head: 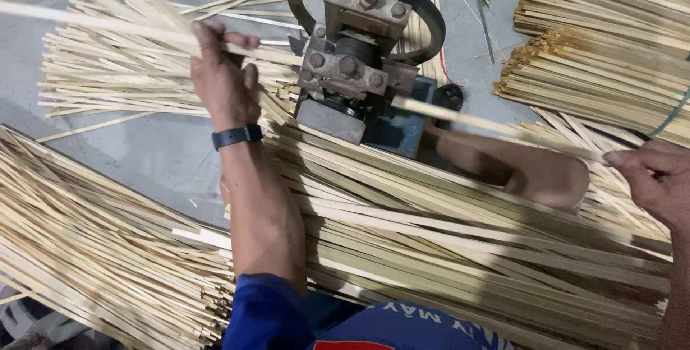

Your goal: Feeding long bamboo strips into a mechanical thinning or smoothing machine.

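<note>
My left hand [223, 70], with a dark watch on its wrist, grips a long pale bamboo strip [108, 28] that runs from the upper left into a grey metal machine [352, 70] with bolts and a black wheel. On the machine's right side a strip [496, 126] comes out and reaches my right hand [650, 177], whose fingers pinch its end at the right edge of the view.
Piles of split bamboo strips lie all around: a big heap [460, 235] in front of me, bundles [596, 55] at the upper right, more [93, 242] at the lower left. Grey floor [144, 149] shows between them. A knee [532, 170] sits under the right strip.
</note>
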